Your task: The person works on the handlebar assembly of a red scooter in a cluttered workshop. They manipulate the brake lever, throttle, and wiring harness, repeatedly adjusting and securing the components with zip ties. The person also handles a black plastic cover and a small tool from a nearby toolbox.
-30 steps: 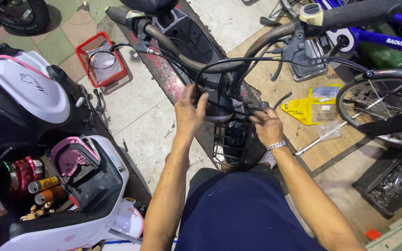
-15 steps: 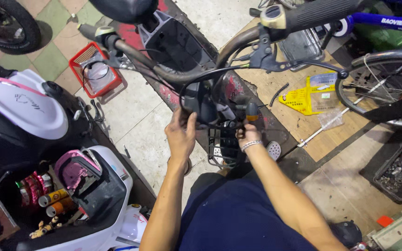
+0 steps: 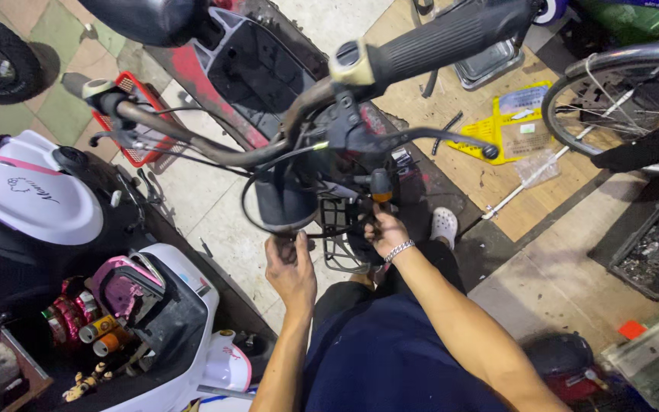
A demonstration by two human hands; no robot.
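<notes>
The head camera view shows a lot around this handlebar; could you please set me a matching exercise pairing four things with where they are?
Things:
1. Left hand
2. Right hand
3. Red wire basket
4. Yellow flat package

Places:
A. on the wooden boards at right
B. under the black headlight housing
C. on the tiles behind the left grip
D. below the orange-tipped turn signal

Pairs: 1-B, 2-D, 3-C, 4-A

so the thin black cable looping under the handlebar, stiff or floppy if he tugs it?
Probably springy, not limp: the black cable holds a smooth open loop instead of hanging slack. Likely light, being thin beside the handlebar. It should slide little, since both ends seem to run into the cluster above the left hand.
</notes>
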